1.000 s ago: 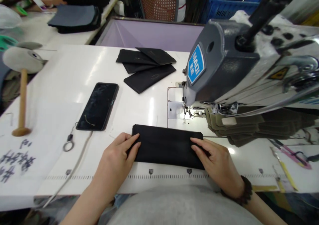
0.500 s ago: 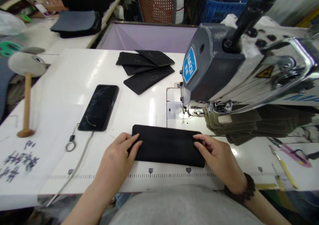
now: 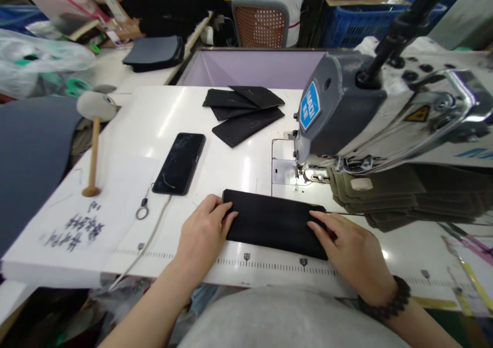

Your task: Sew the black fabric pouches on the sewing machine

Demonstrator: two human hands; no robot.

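A folded black fabric piece [image 3: 274, 223] lies on the white sewing table, just in front of the sewing machine's needle plate [image 3: 284, 171]. At its left end, my left hand [image 3: 206, 231] pinches the edge between thumb and fingers. The right end is pinched the same way by my right hand [image 3: 352, 245], which has a dark beaded bracelet at the wrist. The sewing machine [image 3: 331, 101] stands behind and to the right, its presser foot away from the fabric. Several similar black pieces [image 3: 246, 112] lie fanned out farther back.
Left of the fabric are a phone [image 3: 180, 163] with a cord and ring, and a wooden-handled mallet-like tool [image 3: 94, 152]. Stacked olive fabric pieces [image 3: 408, 191] lie under the machine arm. Pink-handled scissors [image 3: 475, 245] are at the right. A person in white [image 3: 283, 3] sits beyond the table.
The camera view has turned left, so everything appears shifted right. Both hands keep hold of the black fabric piece, which stays in about the same place on the table.
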